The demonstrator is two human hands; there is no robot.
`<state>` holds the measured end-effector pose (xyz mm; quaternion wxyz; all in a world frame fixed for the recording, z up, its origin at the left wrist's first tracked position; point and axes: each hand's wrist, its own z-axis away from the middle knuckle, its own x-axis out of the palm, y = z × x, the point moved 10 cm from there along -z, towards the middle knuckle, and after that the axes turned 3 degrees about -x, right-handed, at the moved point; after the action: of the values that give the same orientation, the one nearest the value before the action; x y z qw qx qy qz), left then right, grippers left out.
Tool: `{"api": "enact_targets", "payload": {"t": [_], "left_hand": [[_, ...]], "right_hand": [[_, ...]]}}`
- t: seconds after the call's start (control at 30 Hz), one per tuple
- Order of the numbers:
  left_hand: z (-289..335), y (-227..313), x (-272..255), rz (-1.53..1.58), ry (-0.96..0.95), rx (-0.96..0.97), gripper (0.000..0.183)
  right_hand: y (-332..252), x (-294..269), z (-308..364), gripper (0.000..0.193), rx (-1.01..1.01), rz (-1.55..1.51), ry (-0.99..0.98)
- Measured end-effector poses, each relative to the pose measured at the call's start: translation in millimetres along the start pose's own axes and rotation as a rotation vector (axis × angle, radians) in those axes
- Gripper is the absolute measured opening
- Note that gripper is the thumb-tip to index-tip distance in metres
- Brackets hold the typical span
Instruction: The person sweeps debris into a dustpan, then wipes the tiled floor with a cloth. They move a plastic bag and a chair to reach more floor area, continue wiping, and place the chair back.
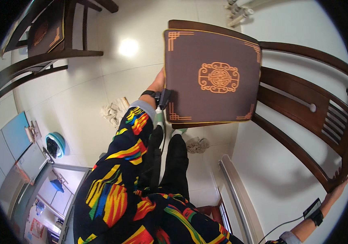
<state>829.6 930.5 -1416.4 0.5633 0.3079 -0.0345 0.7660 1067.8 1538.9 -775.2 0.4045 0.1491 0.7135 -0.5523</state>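
A dark brown wooden chair stands in front of me, its slatted back toward the right. On its seat lies a brown square cushion with gold corner patterns and a gold emblem in the middle. At the seat's left edge is my left hand, closed there with its fingers hidden beneath the cushion and seat. My right hand holds the near end of the chair back's top, fingertips curled over the wood. Both wrists wear black bands with small devices.
Another dark wooden chair with a similar cushion is at the far left. Crumpled cloths and a grey mop head lie on the tiled floor near my feet. A blue basin is at left; a white wall borders the right.
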Motion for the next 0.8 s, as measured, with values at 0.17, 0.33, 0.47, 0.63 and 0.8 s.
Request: {"api": "enact_targets", "payload": {"t": [0.17,0.33,0.47,0.63,0.8], "left_hand": [[-4.4,9.9,18.7,0.148,-0.186,-0.041,0.056],[-8.4,8.4,-0.9,0.115,-0.218,0.018,0.055],[16.5,13.5,-65.0,0.111,-0.079,0.012,0.055],[85.2,41.6,-184.6,0.102,0.143,0.017,0.055],[172.6,40.8,-323.5,0.12,0.364,-0.019,0.055]], "right_hand": [[11.1,-3.6,10.1,0.067,0.128,-0.039,-0.08],[-1.3,15.9,36.7,0.059,0.136,-0.081,-0.222],[-21.6,23.2,85.4,0.059,0.103,-0.161,-0.108],[-87.3,79.5,189.2,0.058,-0.032,-0.201,-0.204],[-152.5,144.7,296.9,0.061,-0.043,-0.17,-0.332]]}}
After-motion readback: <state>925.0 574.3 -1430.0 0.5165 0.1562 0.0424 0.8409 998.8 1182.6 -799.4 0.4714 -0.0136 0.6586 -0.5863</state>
